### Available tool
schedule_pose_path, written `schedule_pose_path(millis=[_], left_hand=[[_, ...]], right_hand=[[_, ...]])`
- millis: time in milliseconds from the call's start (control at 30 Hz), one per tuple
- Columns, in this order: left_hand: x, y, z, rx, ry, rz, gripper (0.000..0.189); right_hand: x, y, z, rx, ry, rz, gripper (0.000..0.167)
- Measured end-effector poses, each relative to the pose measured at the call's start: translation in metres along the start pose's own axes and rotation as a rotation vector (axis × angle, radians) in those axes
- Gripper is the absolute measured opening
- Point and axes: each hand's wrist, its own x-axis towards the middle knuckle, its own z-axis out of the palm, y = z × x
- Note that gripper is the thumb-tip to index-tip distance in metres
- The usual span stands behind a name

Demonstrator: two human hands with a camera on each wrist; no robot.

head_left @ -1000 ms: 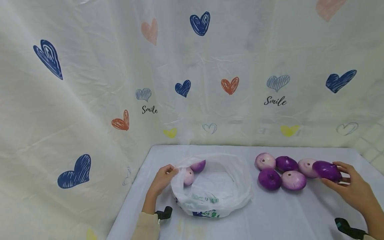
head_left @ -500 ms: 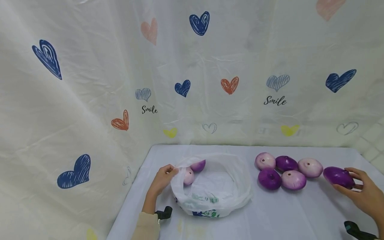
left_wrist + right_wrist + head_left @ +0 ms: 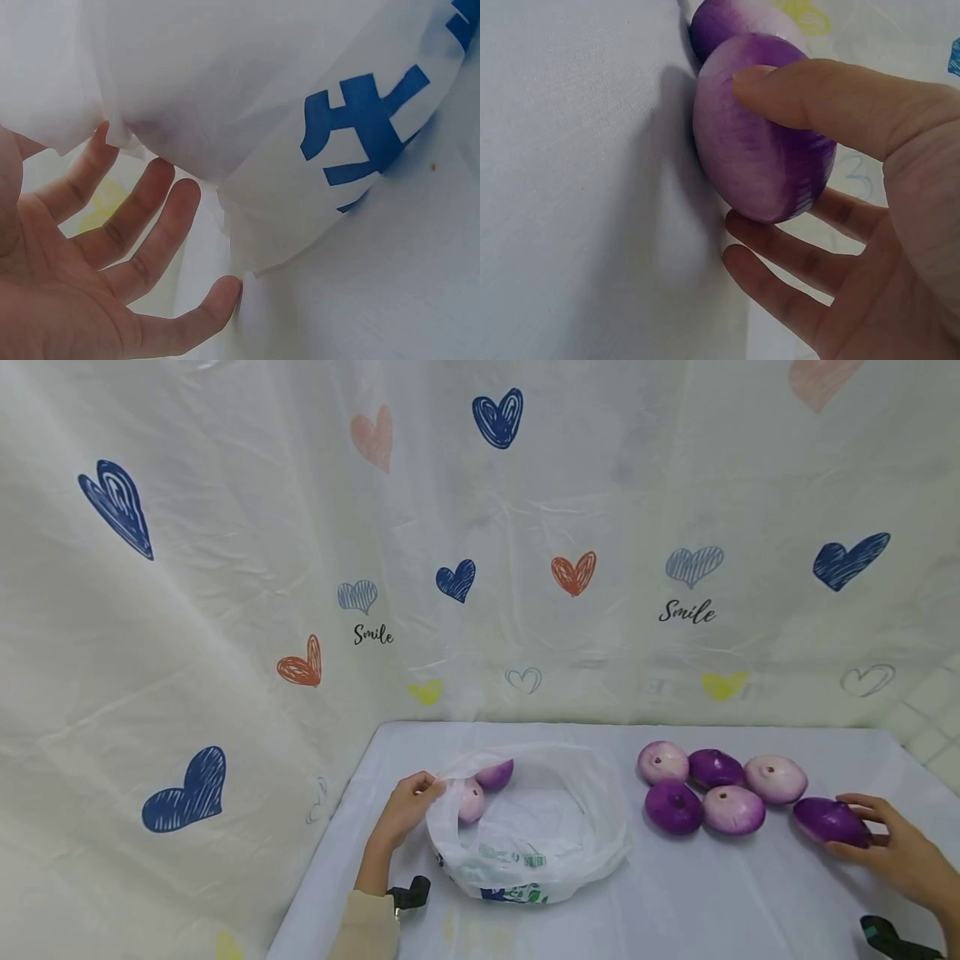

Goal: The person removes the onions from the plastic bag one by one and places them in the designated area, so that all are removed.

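Observation:
My right hand [image 3: 896, 852] grips a dark purple onion [image 3: 828, 821] at the right end of a group of onions, low over the tabletop. In the right wrist view the thumb lies across the onion's [image 3: 742, 150] near side, with fingers behind and below it. My left hand [image 3: 405, 814] pinches the left rim of a white plastic bag [image 3: 600, 860]. The bag's mouth faces up, and a pale onion [image 3: 472, 802] and a purple one [image 3: 495, 775] show inside at its left. In the left wrist view the other fingers [image 3: 176, 225] spread beside the bag wall, which bears blue print.
Two rows of onions stand right of the bag: pale ones [image 3: 663, 763] [image 3: 776, 779] [image 3: 733, 811] and dark purple ones [image 3: 716, 769] [image 3: 674, 807]. A white-covered table [image 3: 592, 927] bears everything. Behind it hangs a curtain [image 3: 630, 502] with printed hearts.
The right hand has carried the purple onion away from in front of the back-row pale onion, first right, then lower and slightly left. The left hand and bag stay put.

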Motion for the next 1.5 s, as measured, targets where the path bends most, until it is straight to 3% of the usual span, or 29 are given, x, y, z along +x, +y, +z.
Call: schedule_pose_path(millis=[100,367,833,1500], left_hand=[[0.000,0.000,0.000,0.000,0.002,0.000,0.024],[-0.001,0.000,0.000,-0.017,-0.003,0.001,0.024],[-0.002,0.002,0.000,0.001,-0.003,-0.005,0.025],[-0.001,0.000,-0.001,0.000,-0.007,-0.012,0.024]], right_hand=[[-0.001,-0.006,0.001,-0.010,-0.004,-0.034,0.085],[0.000,-0.018,-0.002,-0.001,-0.105,-0.062,0.085],[0.007,-0.026,0.007,0.030,-0.125,-0.098,0.087],[0.008,-0.030,0.010,0.029,-0.137,-0.053,0.091]])
